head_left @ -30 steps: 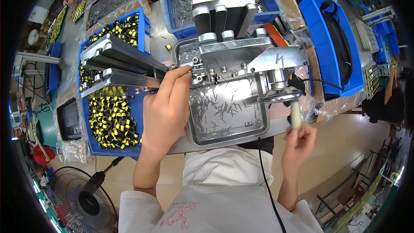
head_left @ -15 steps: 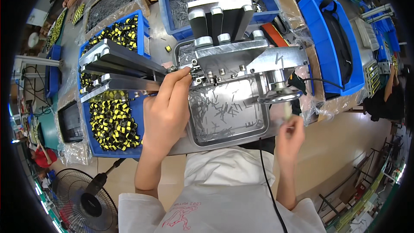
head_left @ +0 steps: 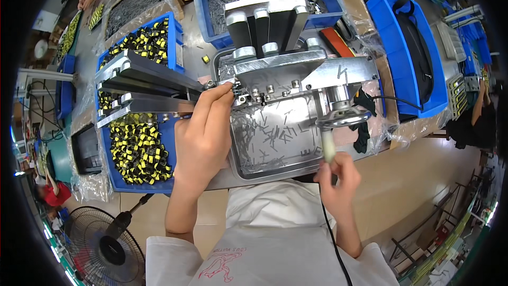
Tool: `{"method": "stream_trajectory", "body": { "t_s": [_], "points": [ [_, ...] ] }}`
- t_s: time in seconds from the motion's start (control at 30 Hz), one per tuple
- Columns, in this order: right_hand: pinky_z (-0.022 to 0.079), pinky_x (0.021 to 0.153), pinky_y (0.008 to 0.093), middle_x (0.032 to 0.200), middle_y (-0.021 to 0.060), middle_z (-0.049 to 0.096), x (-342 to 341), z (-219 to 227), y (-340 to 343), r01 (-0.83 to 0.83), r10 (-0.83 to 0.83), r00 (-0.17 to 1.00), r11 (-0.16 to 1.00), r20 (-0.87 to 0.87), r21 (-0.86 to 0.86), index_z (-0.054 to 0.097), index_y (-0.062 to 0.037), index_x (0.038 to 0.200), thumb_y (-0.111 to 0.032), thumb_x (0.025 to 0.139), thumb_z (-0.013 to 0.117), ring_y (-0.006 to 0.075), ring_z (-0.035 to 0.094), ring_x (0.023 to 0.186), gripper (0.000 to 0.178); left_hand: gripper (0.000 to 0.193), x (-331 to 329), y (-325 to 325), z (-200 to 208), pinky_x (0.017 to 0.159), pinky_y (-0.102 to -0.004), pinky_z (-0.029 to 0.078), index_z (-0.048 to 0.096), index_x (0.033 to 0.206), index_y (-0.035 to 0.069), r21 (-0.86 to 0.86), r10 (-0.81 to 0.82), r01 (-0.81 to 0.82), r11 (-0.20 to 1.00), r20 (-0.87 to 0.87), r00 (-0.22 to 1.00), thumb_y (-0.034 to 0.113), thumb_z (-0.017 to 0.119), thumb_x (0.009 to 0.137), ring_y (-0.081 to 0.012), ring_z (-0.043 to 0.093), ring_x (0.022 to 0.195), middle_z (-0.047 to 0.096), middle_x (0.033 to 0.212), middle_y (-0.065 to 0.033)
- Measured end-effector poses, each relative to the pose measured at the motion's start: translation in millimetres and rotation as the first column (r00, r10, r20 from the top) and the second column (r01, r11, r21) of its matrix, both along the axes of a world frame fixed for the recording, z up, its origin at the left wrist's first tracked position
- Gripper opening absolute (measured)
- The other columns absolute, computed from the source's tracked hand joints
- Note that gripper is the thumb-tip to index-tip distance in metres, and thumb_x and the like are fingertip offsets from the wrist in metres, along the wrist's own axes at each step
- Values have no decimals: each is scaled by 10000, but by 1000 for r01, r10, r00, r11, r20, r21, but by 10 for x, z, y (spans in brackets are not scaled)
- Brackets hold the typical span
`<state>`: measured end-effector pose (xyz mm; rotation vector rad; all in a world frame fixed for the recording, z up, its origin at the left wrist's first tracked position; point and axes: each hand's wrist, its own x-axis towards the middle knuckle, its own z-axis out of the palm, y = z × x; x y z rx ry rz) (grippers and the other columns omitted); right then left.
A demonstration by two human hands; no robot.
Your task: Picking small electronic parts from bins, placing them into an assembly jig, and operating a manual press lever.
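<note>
My left hand (head_left: 203, 135) reaches up to the metal fixture (head_left: 338, 74), its fingers together and fingertips against the small screws and blocks at its middle. What they hold, if anything, is hidden. My right hand (head_left: 340, 180) closes round the lower end of a pale crank handle (head_left: 328, 147) that hangs from a shiny metal handwheel (head_left: 343, 117) at the fixture's right. Upright dark magazine rails (head_left: 264, 29) stand on the fixture, and a second set of rails (head_left: 153, 77) slants off to the left. Below lies a metal tray (head_left: 283, 132) with scattered small grey strips.
Blue bins of black-and-yellow parts (head_left: 138, 153) sit at the left. A blue bin (head_left: 333, 18) of grey strips stands at the back. Another blue bin (head_left: 383, 37) holds a black bag. A fan (head_left: 108, 249) stands at lower left. A black cable (head_left: 338, 254) runs down my front.
My right hand has swung leftward with the crank handle, which now hangs nearer the tray's right edge. The rails have shifted slightly left. My left hand stays nearly in place.
</note>
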<state>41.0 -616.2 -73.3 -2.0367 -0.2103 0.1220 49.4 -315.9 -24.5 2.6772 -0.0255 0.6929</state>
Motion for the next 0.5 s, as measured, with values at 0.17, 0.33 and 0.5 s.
{"method": "stream_trajectory", "body": {
  "t_s": [0.17, 0.33, 0.5],
  "points": [
    [554, 699, 367, 820, 132, 593, 260, -69, -302, 273, -270, 951, 962, 149, -4, 513, -5, 951, 42, 942, 666, 234, 661, 728, 160, 185, -9, 3, 2, 619, -367, 570, 706, 1070, -34, 0, 15, -15, 1000, 14, 1000, -86, 759, 901, -281, 739, 770, 725, 1032, -135],
    [533, 677, 352, 795, 118, 577, 50, 70, 141, 73, -80, 995, 992, -64, -106, 503, -3, 955, 4, 963, 666, 213, 643, 706, 163, 176, 11, -3, -13, 621, -362, 572, 710, 1062, -33, 3, 7, -7, 1000, 13, 1000, -85, 758, 901, -279, 741, 770, 729, 1034, -134],
    [522, 704, 322, 815, 111, 562, 194, 177, -92, 174, -136, 949, 978, 285, -113, 498, -4, 947, 3, 964, 667, 187, 626, 741, 170, 174, -20, 33, -25, 623, -352, 569, 715, 1062, -24, 17, 8, -8, 1000, 28, 1000, -74, 762, 902, -271, 745, 772, 735, 1038, -118]
  ]
}}
